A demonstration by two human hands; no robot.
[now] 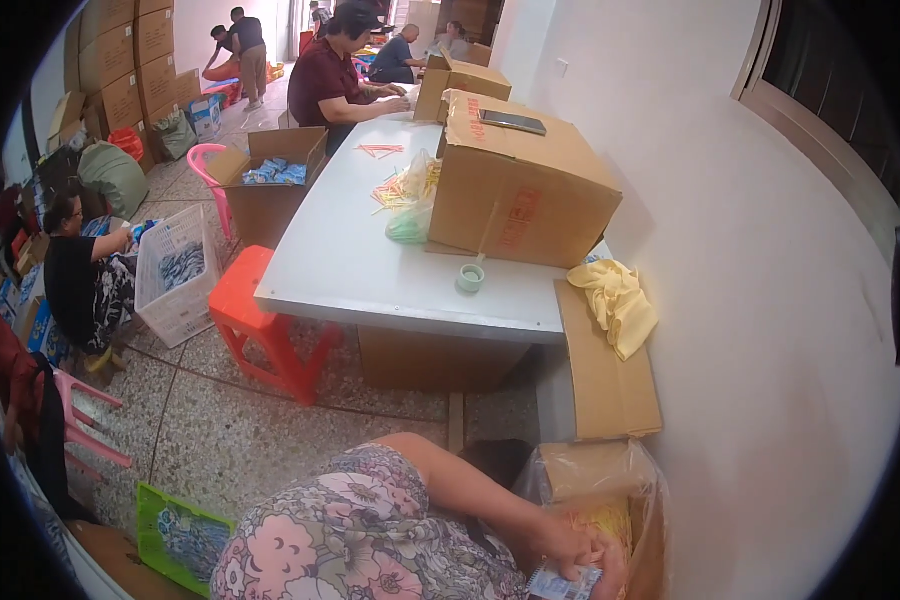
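Low at the right, my left arm reaches across in a flowered short sleeve to a small blue-and-white printed packet (568, 584). My left hand (560, 542) has its fingers bent down onto the packet's upper edge. My right hand (610, 568) closes on the packet from the right, partly hidden behind the left one. Directly behind both hands stands an open cardboard box (580, 468) lined with clear plastic. Thin yellowish sticks (610, 520) lie inside it. The packet's lower part runs toward the picture's edge.
A white table (340, 255) holds a large carton (530, 190) with a phone (512, 122), a tape roll (470, 278) and loose sticks. Yellow cloth (615, 305) drapes over cardboard. Nearby are a red stool (245, 310), a green tray (155, 530) and a white crate (175, 270). Several people work around.
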